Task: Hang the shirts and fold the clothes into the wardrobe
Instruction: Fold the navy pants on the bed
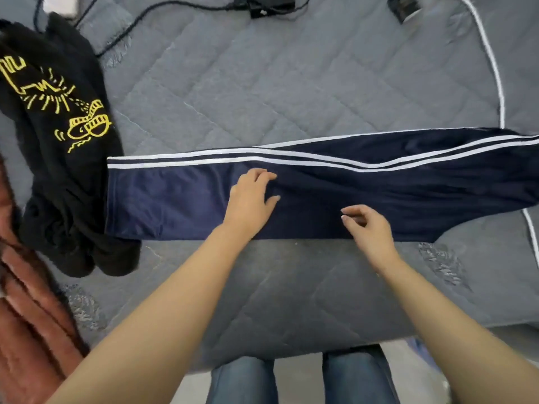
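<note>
**Navy track trousers laid out for folding on grey quilt**

Navy satin-sheen track trousers with white side stripes lie stretched flat across a grey quilted bedspread, legs stacked one on the other, hem ends to the person's left and the waist running off the right edge of view. The left hand rests palm-down on the fabric near mid-leg, fingers nearly straight and spread, pressing rather than gripping. The right hand hovers just above the near edge of the trousers, fingers loosely curled toward the thumb and holding nothing.

The cloth looks light, thin and slick, the kind likely to slide over itself and lose a crease; a fold would probably hold best if taken at the hem end or the waist while the other palm pins the middle.

A crumpled black sweatshirt with a yellow line-drawing print lies at the left, touching the hem end and crowding any fold from that side. A rust-brown ribbed garment sits at the lower left corner. Black cables and a charger lie well apart at the far edge of the bed, with a small dark device nearby. No wardrobe is in view.
</note>
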`<state>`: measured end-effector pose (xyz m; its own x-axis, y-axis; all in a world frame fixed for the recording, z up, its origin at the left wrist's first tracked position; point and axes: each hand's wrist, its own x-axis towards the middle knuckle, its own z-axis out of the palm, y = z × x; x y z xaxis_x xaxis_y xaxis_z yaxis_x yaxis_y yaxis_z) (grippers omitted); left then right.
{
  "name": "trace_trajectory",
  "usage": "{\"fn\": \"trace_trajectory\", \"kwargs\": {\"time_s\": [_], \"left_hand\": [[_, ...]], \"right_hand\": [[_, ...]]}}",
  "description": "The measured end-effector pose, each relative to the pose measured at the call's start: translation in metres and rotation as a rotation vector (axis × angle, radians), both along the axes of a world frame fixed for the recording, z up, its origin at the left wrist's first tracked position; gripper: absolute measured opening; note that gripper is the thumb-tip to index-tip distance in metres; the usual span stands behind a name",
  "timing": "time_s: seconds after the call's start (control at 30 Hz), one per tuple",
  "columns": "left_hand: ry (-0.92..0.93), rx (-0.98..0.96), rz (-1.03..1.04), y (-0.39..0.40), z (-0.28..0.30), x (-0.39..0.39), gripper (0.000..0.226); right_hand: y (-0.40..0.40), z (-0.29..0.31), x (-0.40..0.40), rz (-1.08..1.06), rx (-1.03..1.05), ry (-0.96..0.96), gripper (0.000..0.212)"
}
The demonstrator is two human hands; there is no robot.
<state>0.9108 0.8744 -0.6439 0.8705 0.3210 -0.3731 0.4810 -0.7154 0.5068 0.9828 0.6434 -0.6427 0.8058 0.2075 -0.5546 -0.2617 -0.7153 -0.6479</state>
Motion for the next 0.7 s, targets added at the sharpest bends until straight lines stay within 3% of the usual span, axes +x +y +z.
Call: {"fn": "trace_trajectory", "kwargs": {"time_s": [0.13, 0.23, 0.47, 0.6, 0.7], "left_hand": [[-0.043, 0.01, -0.149, -0.064, -0.002, 0.067, 0.04], [-0.079, 0.042, -0.187, -0.107, -0.011, 0.117, 0.036], [0.149, 0.114, -0.168, -0.167, -0.049, 0.199, 0.043], [0.307, 0.08, -0.27, -0.172, -0.055, 0.212, 0.028], [0.188, -0.008, -0.138, -0.168, -0.051, 0.22, 0.024]], "right_hand": [[-0.076, 0.003, 0.089, 0.388, -0.173, -0.358, 0.027], [-0.129, 0.0, 0.164, 0.535, -0.309, -0.529, 0.035], [-0.22, -0.034, 0.298, 0.714, -0.544, -0.551, 0.041], [-0.239, -0.041, 0.334, 0.87, -0.543, -0.611, 0.032], [-0.254, -0.039, 0.359, 0.9, -0.532, -0.646, 0.031]]}}
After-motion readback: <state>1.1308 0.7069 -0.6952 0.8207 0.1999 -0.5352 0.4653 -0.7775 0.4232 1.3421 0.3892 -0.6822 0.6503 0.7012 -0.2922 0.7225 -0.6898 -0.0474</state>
